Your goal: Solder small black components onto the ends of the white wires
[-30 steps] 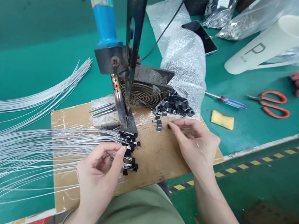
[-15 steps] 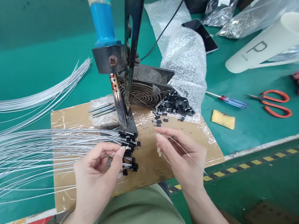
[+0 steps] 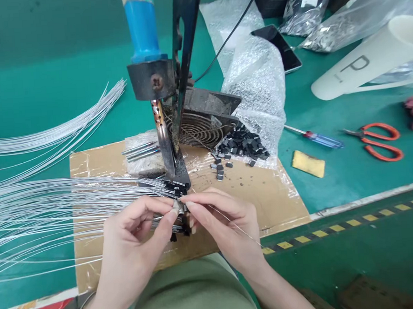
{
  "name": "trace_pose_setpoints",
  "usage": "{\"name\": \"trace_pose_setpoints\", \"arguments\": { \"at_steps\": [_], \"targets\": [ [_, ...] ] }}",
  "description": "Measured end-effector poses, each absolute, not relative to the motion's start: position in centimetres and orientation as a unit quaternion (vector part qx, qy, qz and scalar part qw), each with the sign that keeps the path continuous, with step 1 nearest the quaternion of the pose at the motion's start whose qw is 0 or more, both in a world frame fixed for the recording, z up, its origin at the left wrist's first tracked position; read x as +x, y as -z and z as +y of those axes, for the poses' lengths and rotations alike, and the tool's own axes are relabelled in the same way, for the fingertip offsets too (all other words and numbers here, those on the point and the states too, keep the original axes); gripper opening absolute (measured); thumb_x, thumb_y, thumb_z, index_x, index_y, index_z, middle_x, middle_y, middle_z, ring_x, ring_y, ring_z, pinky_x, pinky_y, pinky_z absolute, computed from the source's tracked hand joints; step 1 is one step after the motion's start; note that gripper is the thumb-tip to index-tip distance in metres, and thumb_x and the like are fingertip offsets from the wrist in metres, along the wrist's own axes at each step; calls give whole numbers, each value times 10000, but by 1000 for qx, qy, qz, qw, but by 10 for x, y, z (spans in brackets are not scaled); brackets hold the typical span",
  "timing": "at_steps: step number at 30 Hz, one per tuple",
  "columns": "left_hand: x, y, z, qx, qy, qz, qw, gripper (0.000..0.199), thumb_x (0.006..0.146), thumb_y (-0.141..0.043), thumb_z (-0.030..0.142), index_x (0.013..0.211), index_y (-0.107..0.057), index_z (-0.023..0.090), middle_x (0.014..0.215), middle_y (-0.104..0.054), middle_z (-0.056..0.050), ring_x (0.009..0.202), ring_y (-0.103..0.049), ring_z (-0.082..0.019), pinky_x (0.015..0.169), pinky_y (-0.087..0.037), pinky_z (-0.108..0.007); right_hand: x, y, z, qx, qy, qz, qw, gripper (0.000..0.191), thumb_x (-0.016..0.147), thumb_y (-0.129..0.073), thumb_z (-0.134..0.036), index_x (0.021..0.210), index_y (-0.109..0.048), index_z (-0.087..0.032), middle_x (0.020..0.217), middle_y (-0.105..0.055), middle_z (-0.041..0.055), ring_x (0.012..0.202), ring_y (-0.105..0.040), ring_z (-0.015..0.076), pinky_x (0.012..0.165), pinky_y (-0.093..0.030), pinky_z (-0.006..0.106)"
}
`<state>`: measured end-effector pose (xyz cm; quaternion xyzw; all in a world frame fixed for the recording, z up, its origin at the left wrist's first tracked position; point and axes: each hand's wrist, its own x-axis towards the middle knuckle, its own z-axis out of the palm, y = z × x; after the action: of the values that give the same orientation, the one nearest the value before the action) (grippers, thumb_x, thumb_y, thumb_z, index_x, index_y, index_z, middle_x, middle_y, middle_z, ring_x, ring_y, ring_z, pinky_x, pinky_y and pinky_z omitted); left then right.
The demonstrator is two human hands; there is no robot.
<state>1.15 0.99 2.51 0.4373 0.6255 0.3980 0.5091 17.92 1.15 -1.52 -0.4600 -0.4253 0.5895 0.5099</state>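
Two hands (image 3: 134, 238) (image 3: 228, 227) pinching tiny pieces (image 3: 179, 206) over cardboard sheet (image 3: 272, 201) on green tabletop (image 3: 35, 99); striped floor tape (image 3: 319, 234) alongside

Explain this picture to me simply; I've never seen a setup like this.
There is no robot here: these are a person's own bare hands, seen from a camera worn on the head, looking forward and down.

The green table carries a cardboard sheet. Above it, what looks like a soldering iron points downward, clamped to a stand, with a round-grilled fan behind. White wires come in from the left; small black pieces lie heaped at right. Farther right are a screwdriver, a yellow pad and orange-handled cutters.

The left hand pinches a small part, mostly covered by fingers. The right hand meets it there, holding a thin strand.
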Motion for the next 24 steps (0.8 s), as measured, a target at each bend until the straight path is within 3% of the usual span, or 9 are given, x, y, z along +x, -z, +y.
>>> {"name": "trace_pose_setpoints", "arguments": {
  "at_steps": [10, 24],
  "targets": [
    [11, -23, 12, 464, -403, 597, 516, 224, 840, -763, 41, 777, -797, 254, 859, -814, 28, 797, -773, -95, 748, -601, -111, 176, 11, 13, -457, -587, -427, 514, 250, 955, -763, -163, 1043, -901, -351, 757, -721, 4, 596, -625, 99, 547, -505, 215],
    [15, -24, 14, 442, -406, 610, 518, 201, 848, -767, 66, 773, -788, 251, 857, -810, 37, 783, -762, -85, 749, -593, -111, 178, 15, 13, -454, -597, -428, 504, 233, 976, -762, -207, 1063, -893, -379, 796, -739, -4, 620, -636, 102, 567, -520, 219]
  ]
}}
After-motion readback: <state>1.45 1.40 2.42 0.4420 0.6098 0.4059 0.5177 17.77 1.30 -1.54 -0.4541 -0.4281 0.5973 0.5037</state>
